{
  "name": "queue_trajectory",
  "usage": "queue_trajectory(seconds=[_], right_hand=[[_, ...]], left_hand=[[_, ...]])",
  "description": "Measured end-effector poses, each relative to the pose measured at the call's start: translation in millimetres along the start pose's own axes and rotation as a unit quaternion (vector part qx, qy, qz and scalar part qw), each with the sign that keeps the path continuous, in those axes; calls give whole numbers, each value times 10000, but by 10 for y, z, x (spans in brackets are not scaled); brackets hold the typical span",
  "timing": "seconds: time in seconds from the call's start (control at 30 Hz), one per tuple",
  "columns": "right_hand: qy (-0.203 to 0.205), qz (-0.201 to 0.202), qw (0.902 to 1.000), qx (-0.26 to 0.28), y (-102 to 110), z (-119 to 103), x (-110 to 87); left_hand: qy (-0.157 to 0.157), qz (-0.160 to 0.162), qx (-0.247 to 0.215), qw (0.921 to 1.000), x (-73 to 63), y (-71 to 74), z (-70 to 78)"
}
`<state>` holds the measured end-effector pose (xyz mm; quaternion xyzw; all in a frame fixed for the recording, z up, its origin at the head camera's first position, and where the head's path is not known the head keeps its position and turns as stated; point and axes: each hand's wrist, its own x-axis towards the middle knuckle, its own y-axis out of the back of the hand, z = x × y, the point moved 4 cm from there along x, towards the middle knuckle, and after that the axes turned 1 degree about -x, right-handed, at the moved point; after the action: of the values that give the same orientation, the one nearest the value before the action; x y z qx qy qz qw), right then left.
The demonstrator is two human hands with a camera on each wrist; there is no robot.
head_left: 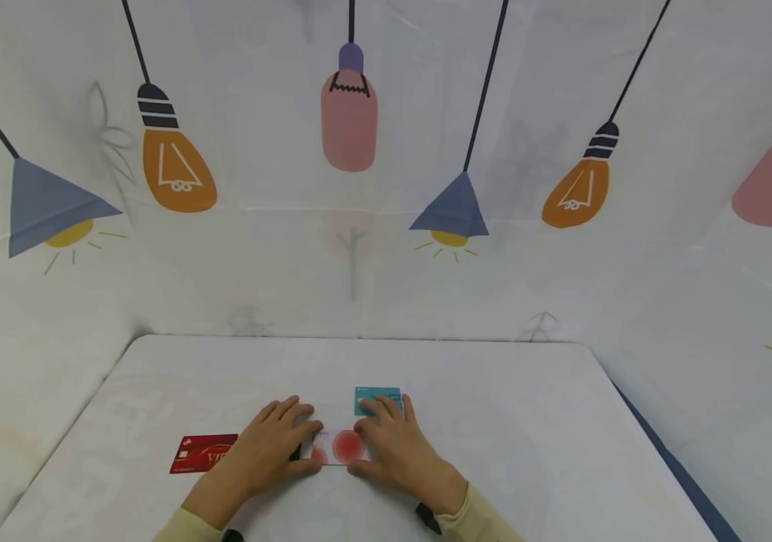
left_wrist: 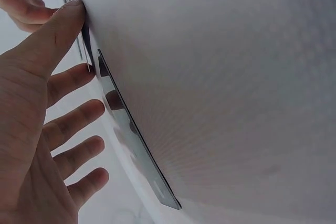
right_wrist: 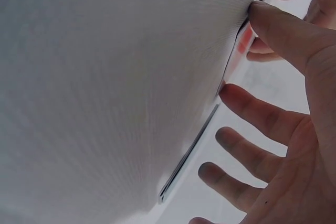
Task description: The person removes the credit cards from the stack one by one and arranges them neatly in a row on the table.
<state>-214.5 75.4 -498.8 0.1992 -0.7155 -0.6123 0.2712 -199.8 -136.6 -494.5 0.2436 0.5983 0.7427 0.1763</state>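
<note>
A white card with red circles (head_left: 348, 446) lies at the front middle of the white table, between the two hands. My left hand (head_left: 260, 455) pinches its left end, thumb at the near edge and index finger at the far edge. My right hand (head_left: 404, 452) grips the right end the same way, its other fingers spread over a blue card (head_left: 379, 392). Something dark (head_left: 296, 453) shows beside the white card under the left hand; its kind is unclear. A red VIP card (head_left: 204, 453) lies left of the left hand.
The white tabletop (head_left: 528, 421) has rounded far corners. Behind it hangs a pale cloth (head_left: 277, 263) printed with lamps and bulbs. A card (right_wrist: 189, 153) appears nearly edge-on in the right wrist view, and another card (left_wrist: 136, 135) in the left wrist view.
</note>
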Motion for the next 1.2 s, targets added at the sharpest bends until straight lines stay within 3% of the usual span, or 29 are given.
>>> queue_trajectory(seconds=[0.97,1.2], right_hand=[[-33,135,9995,279,8,33,-78],[-153,319,9990,288,71,74,-103]], left_hand=[[21,45,-197,9998,-38,3,14],[264,45,-239,9994,34,0,12]])
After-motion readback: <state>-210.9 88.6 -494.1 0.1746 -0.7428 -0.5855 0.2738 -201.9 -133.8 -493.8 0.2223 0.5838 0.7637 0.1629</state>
